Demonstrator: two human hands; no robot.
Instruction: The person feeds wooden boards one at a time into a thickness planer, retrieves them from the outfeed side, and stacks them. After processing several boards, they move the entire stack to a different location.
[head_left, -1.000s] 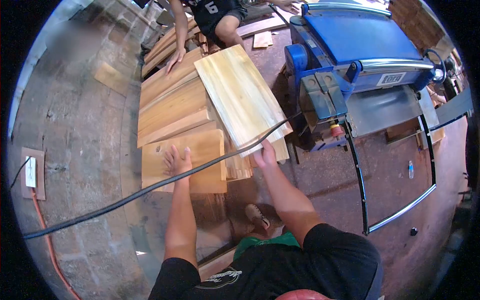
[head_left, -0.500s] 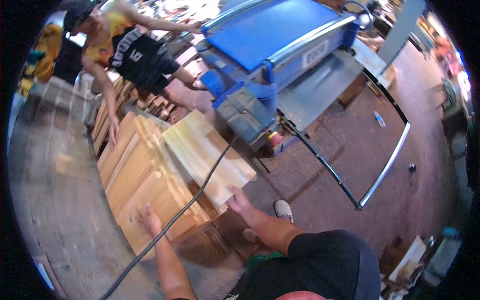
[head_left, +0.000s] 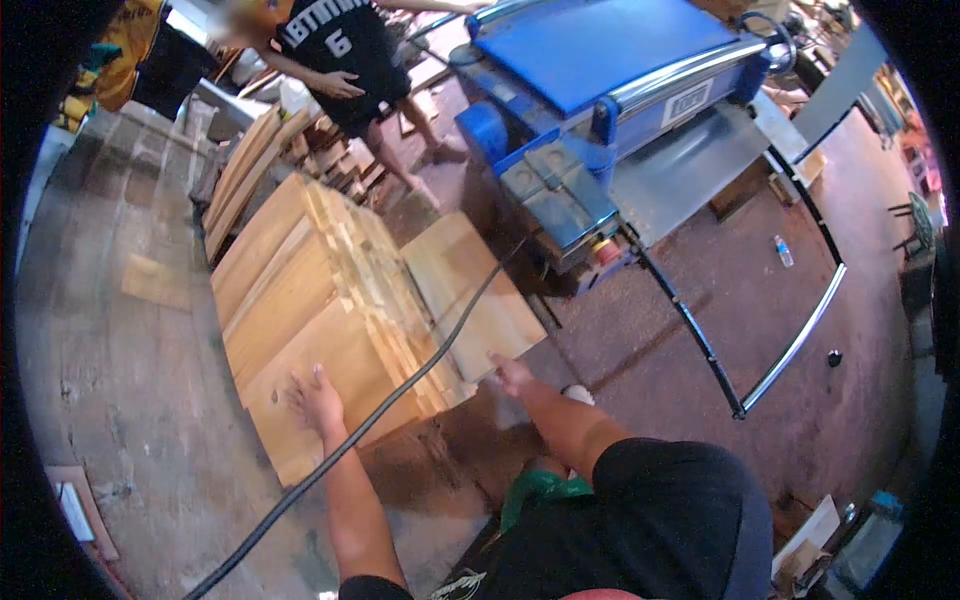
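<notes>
A stack of wooden boards (head_left: 283, 285) stands left of centre, its layered edges facing right. My left hand (head_left: 318, 402) rests on the near end of its top, fingers spread over the wood. Beside the stack, on its right, a loose wooden board (head_left: 478, 300) is held at its near corner by my right hand (head_left: 512, 373), with the thumb on top and the other fingers out of sight below. A black cable (head_left: 400, 392) passes across the view in front of the board and the stack.
A blue machine (head_left: 600, 60) with a red button (head_left: 606, 250) stands beyond the board. Its black and chrome rail frame (head_left: 690, 315) reaches over the floor. Another person (head_left: 345, 65) stands at the stack's far end. A plastic bottle (head_left: 783, 251) lies on the floor.
The other person has lifted a hand off the stack and drawn it to their body. The board in my right hand sits closer against the stack's side. My left hand stays on the stack.
</notes>
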